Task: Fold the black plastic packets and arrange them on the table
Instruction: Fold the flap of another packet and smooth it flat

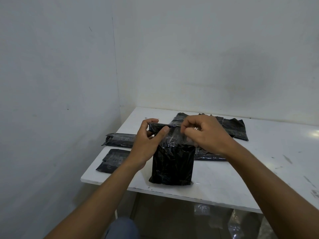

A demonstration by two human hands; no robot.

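Currently the left hand (146, 140) and right hand (207, 133) pinch the top edge of a black packet (172, 164). Slick plastic between the fingers (163, 131) may slip, skewing the fold.

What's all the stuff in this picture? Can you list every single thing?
held packet: one, black, upright near the table's front edge
far folded packet: one, black, left side of the table
near folded packet: one, black, left side, closer to the front
pile of packets: number unclear, black, back of the table behind the hands
table: one, white, in the room's corner
walls: two, white, behind and left of the table
shiny plastic: number unclear, clear, under the table
knee: one, in blue cloth, bottom edge
left hand: one, pinches the held packet's top left end
right hand: one, pinches its top, right part
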